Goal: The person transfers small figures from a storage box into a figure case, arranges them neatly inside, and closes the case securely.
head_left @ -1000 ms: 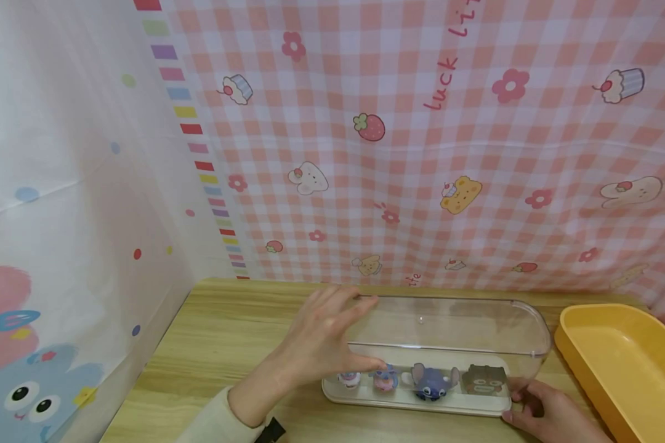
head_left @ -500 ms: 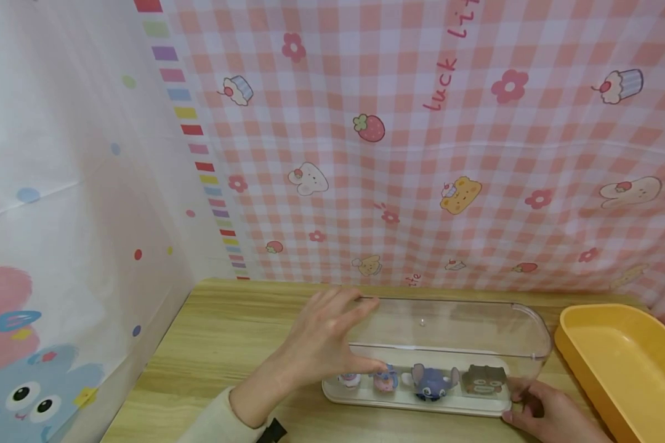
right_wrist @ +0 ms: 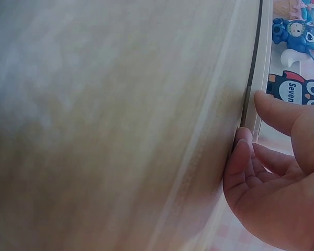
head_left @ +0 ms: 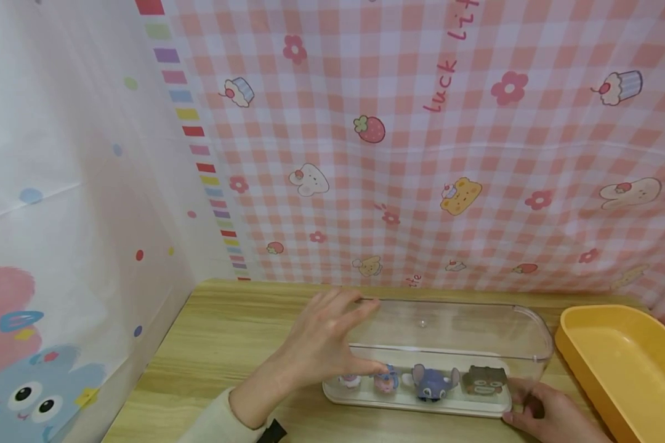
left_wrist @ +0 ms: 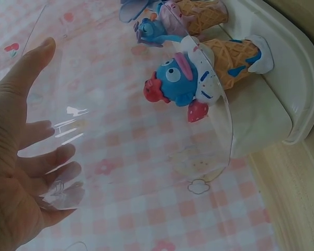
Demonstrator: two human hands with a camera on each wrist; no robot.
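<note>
A long clear plastic cover (head_left: 460,325) tilts up behind and over a white display base (head_left: 421,407). My left hand (head_left: 322,335) holds the cover's left end, thumb in front and fingers at the far edge; in the left wrist view its fingers show through the plastic. On the base stand a big-eared blue figure (head_left: 433,383), a dark boxy owl figure (head_left: 484,379) marked "Seven" in the right wrist view, and two ice-cream-cone figures, one with a blue head (left_wrist: 178,81). My right hand (head_left: 551,409) pinches the base's right end between thumb and fingers.
A yellow tray (head_left: 579,344) stands on the wood-grain table (head_left: 238,320) to the right, beside my right hand. Behind the table hangs a pink checked cloth (head_left: 332,203); a white printed cloth (head_left: 77,234) hangs at the left.
</note>
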